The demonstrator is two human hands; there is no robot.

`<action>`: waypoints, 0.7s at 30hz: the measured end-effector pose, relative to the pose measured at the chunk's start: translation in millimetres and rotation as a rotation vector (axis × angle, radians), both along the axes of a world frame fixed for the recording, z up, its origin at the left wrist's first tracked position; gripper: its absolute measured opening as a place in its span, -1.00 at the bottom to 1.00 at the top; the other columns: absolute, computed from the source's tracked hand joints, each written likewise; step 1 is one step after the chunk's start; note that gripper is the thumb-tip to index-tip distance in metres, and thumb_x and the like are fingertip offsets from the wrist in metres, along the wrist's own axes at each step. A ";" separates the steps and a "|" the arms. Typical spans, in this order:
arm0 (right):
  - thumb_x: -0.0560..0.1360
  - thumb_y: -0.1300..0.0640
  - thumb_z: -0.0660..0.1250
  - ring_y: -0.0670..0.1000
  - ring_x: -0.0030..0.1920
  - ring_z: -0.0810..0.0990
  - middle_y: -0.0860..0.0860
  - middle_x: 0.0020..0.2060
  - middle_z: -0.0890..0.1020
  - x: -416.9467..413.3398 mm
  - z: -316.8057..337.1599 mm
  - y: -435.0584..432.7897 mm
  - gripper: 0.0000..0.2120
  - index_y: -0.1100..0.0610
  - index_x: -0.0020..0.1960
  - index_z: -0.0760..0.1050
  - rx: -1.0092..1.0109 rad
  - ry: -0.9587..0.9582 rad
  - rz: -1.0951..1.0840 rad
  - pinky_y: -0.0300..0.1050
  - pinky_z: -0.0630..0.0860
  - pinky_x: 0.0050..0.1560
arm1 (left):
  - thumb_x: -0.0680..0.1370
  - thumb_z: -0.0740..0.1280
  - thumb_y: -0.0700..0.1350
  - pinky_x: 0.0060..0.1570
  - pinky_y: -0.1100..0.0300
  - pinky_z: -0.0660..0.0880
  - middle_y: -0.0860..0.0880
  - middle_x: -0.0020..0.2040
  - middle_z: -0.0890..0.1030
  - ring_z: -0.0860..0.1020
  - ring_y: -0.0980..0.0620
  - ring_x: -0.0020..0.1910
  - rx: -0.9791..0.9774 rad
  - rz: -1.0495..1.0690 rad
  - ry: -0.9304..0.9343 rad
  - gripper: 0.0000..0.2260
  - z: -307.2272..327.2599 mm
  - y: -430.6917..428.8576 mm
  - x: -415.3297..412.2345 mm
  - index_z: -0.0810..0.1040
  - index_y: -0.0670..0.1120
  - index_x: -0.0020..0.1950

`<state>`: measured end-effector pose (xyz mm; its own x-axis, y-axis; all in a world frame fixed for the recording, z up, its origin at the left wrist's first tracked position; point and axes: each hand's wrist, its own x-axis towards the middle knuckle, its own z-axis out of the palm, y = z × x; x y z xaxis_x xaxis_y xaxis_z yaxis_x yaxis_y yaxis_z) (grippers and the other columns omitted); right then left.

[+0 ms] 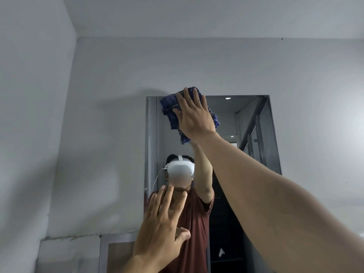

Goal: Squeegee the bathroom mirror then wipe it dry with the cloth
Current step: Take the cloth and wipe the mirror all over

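A tall rectangular mirror (254, 123) is set in the grey wall ahead. My right hand (194, 115) is raised to its top left corner and presses a dark blue checked cloth (169, 108) flat against the glass, fingers spread over it. The cloth's lower end hangs below my palm. My left hand (161, 223) is lower, in front of the mirror's lower left part, fingers apart and holding nothing. No squeegee is in view.
The mirror reflects a person in a maroon shirt with a white headset, a stair railing (254, 133) and ceiling lights. A side wall (29, 115) stands close on the left. A brown panel (120, 255) in a grey frame sits below left.
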<state>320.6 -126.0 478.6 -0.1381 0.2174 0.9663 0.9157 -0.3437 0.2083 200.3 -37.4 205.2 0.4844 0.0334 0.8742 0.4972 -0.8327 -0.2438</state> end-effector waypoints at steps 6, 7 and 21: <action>0.71 -0.06 -0.04 0.22 0.62 -0.02 0.16 0.61 0.13 46.2 -3.8 -41.0 -0.49 0.12 0.60 0.14 0.023 0.073 -0.007 0.14 -0.12 0.60 | 0.37 0.41 0.37 0.49 -0.09 0.03 -0.16 0.66 0.02 -0.02 -0.16 0.64 -0.009 -0.031 0.001 -0.01 -0.9 2.4 0.7 0.06 0.05 0.66; 0.71 -0.07 -0.04 0.22 0.62 -0.03 0.16 0.61 0.12 53.2 -3.2 -47.3 -0.49 0.11 0.60 0.13 0.029 0.087 -0.005 0.14 -0.12 0.60 | 0.37 0.41 0.37 0.49 -0.09 0.03 -0.16 0.66 0.02 -0.02 -0.17 0.63 -0.008 -0.030 0.002 -0.01 -0.8 2.1 0.3 0.06 0.04 0.65; 0.71 -0.07 -0.03 0.21 0.62 -0.10 0.14 0.63 0.05 104.5 -37.2 -94.5 -0.51 0.12 0.56 0.17 0.143 0.321 0.034 0.17 -0.16 0.59 | 0.46 0.41 0.23 0.42 -0.15 0.38 -0.16 0.54 0.31 0.27 -0.20 0.52 -0.040 -0.055 -0.045 -0.28 22.8 -14.7 -13.6 0.33 0.02 0.56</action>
<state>425.1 -220.5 441.5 0.1729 0.0773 0.9819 0.9381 -0.3168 -0.1402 186.8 -52.1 228.0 0.4468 0.0430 0.8936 0.4599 -0.8678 -0.1882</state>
